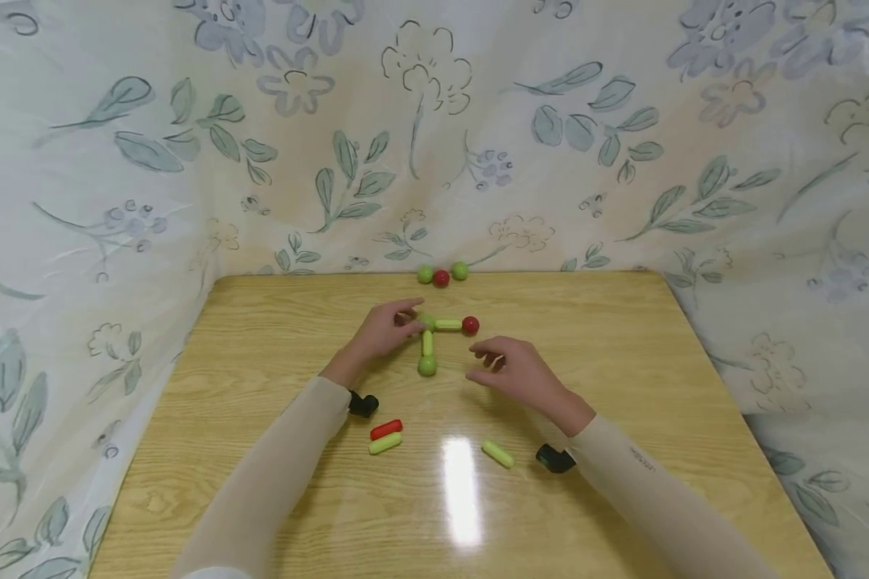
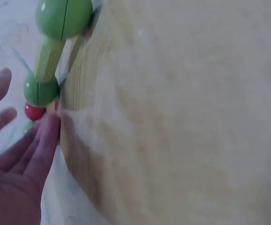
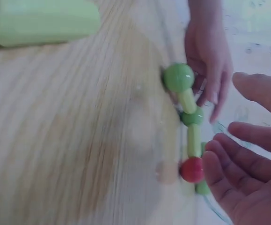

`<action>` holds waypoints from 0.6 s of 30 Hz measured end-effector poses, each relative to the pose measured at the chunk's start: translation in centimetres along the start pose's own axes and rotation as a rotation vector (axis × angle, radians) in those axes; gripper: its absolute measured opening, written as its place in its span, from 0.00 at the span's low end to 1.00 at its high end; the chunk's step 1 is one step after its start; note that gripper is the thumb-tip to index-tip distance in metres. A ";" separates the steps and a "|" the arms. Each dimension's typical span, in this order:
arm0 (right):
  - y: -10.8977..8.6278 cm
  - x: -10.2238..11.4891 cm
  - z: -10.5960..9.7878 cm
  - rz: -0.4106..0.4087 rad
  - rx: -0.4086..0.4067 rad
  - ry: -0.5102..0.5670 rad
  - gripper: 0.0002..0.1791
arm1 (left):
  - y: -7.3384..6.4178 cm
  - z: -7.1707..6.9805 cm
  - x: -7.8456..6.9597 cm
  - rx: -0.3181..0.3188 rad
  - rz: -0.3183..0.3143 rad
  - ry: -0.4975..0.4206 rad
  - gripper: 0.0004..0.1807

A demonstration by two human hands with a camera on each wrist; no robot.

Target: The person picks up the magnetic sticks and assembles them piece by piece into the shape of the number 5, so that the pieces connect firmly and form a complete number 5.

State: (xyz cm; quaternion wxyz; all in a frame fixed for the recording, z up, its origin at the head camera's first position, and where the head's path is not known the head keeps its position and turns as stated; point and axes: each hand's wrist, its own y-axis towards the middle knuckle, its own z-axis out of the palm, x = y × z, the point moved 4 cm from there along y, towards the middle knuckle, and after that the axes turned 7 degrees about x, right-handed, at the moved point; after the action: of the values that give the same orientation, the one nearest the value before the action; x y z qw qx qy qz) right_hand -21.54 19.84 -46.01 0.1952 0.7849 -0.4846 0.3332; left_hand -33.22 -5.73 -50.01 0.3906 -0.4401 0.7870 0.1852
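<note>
On the table lies an L-shaped piece of balls and rods. Its corner is a green ball [image 1: 428, 322], with one yellow-green rod [image 1: 448, 325] leading to a red ball [image 1: 470, 325] and another rod [image 1: 427, 344] leading to a nearer green ball [image 1: 427, 366]. My left hand [image 1: 387, 328] is beside the corner ball, thumb and fingers spread apart; whether a fingertip touches the ball, I cannot tell. To the right of the piece, my right hand [image 1: 517, 370] hovers with loosely bent fingers and holds nothing.
Two loose green balls [image 1: 460, 270] and a red ball [image 1: 442, 278] sit at the table's back edge. Nearer me lie a red rod [image 1: 386, 429], a yellow-green rod [image 1: 385, 444] beside it, and another rod [image 1: 497, 453]. Floral cloth [image 1: 297, 161] rises behind the table.
</note>
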 end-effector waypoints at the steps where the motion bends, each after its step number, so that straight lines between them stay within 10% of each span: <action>1: -0.6 0.0 -0.2 0.007 -0.006 0.005 0.26 | -0.4 0.1 0.0 -0.008 0.004 -0.015 0.30; 10: -5.7 -0.6 0.6 0.055 0.013 0.003 0.28 | -5.0 1.5 -1.0 -0.006 0.039 -0.134 0.26; 18: -8.0 0.5 2.2 0.081 0.079 -0.173 0.24 | -6.4 2.9 -2.3 0.042 0.069 -0.088 0.24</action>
State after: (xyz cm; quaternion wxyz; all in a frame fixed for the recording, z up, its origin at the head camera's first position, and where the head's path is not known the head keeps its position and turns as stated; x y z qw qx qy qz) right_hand -13.57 21.78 -47.08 0.1076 0.7976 -0.5175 0.2906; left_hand -25.80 -6.13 -49.70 0.4273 -0.3958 0.7876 0.2010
